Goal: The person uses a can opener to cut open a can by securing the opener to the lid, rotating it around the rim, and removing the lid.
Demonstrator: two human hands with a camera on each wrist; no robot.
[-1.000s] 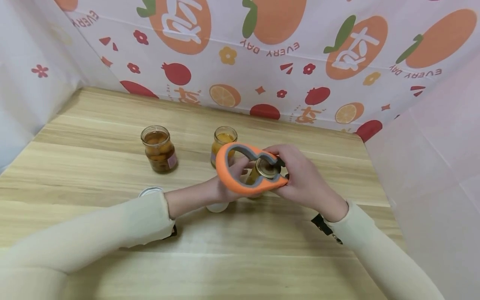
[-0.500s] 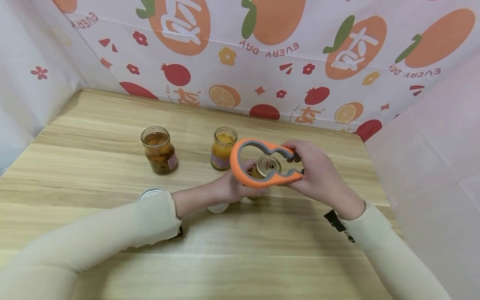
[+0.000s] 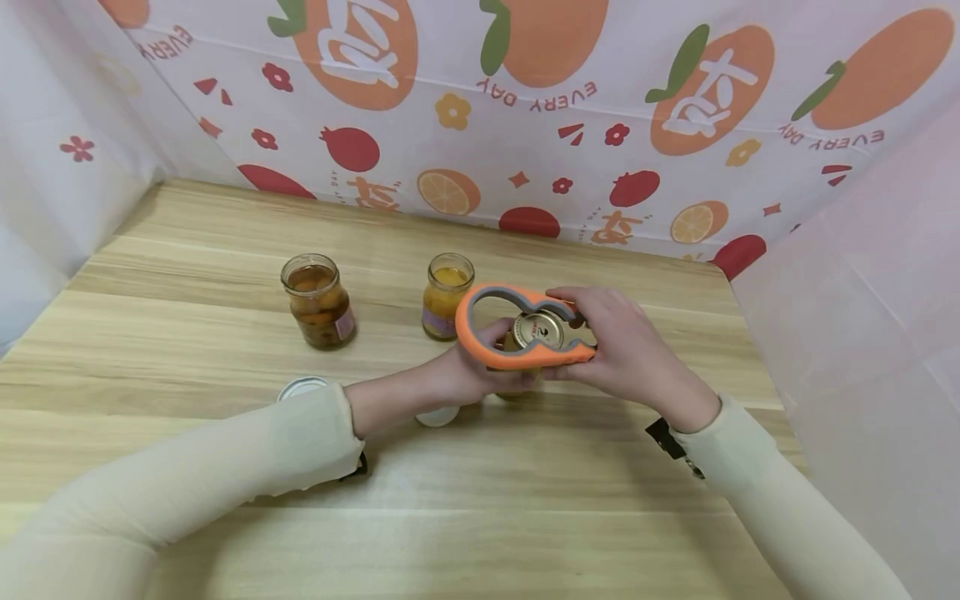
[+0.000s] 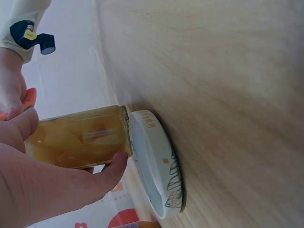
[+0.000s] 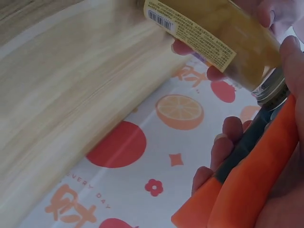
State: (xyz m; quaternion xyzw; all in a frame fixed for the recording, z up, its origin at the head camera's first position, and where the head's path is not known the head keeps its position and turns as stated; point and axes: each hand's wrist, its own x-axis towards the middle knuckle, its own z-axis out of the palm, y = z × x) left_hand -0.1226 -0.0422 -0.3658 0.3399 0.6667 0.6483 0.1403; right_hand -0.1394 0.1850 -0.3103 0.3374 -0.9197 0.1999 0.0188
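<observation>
My left hand (image 3: 467,377) grips a glass jar (image 4: 78,140) of pale yellow fruit by its side, thumb and fingers around the body. The jar has a gold metal lid (image 3: 540,330) and a yellow printed label (image 5: 190,35). My right hand (image 3: 626,350) holds an orange jar opener (image 3: 510,361) with grey inner edges, gripping the ends of its two arms. In the head view the opener lies around the lid, which sits in its middle hollow. The right wrist view shows its grey edge close to the lid; firm contact cannot be told.
Two lidless jars stand farther back: one with brown liquid (image 3: 318,312) at left, one with yellow contents (image 3: 442,308) in the middle. A white lid (image 4: 159,166) lies beside the held jar. Another lid (image 3: 302,386) is partly behind the left sleeve. A printed curtain (image 3: 300,167) borders the table.
The opener first shifted right around the lid, then moved slightly back left and its arms drew closer together. My left hand stays on the jar. The other jars have not moved.
</observation>
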